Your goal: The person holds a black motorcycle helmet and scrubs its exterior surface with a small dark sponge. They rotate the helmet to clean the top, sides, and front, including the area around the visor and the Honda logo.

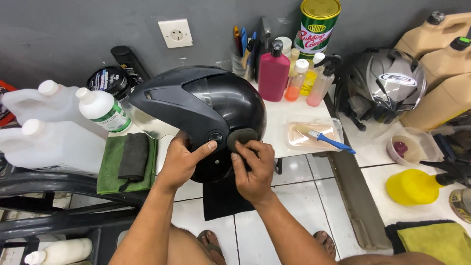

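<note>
A glossy black helmet (206, 105) with a raised clear visor rests on a white table (282, 115). My left hand (181, 159) steadies its lower side, the thumb stretched up near the visor's round pivot. My right hand (252, 169) presses a round dark foam pad (241, 137) against the helmet's shell just right of that pivot. A black cloth (223, 198) hangs from the table edge below the helmet.
Green and black cloths (125, 162) lie left, beside white jugs (46, 140). Bottles (274, 73), a tall can (318, 24) and a clear tray with a blue brush (328, 141) stand behind. A grey helmet (380, 88), tan jugs (444, 64) and a yellow pad (412, 186) sit right.
</note>
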